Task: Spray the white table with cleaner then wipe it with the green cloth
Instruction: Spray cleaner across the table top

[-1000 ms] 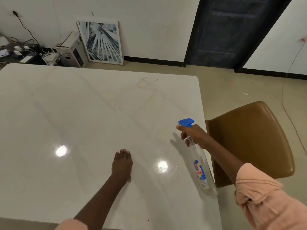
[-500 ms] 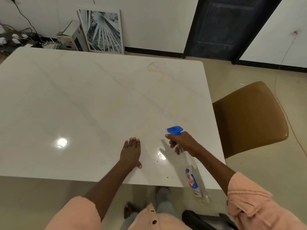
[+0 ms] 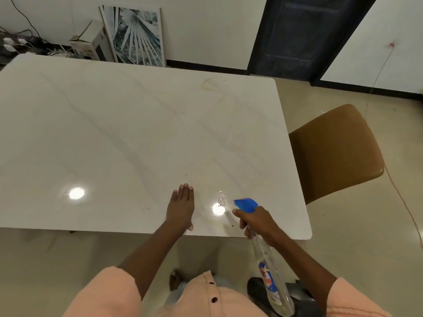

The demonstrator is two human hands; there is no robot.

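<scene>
The white marble-look table (image 3: pixel 128 133) fills the middle of the view. My right hand (image 3: pixel 257 221) grips the neck of a clear spray bottle (image 3: pixel 269 271) with a blue trigger head (image 3: pixel 246 204), its nozzle aimed left over the near edge. A small wet patch (image 3: pixel 221 200) glistens on the tabletop just in front of the nozzle. My left hand (image 3: pixel 180 208) lies flat on the table near the front edge, fingers together, holding nothing. No green cloth is in view.
A brown chair (image 3: pixel 336 152) stands at the table's right side. A framed leaf picture (image 3: pixel 135 34) and a white box (image 3: pixel 88 45) lean at the far wall, with cables and plugs (image 3: pixel 16 43) at far left. A faint ring stain (image 3: pixel 211 83) marks the far right corner.
The view has pulled back, so the table's near edge and my lap now show. My right hand with the bottle has moved left, closer to my left hand. A wet patch has appeared.
</scene>
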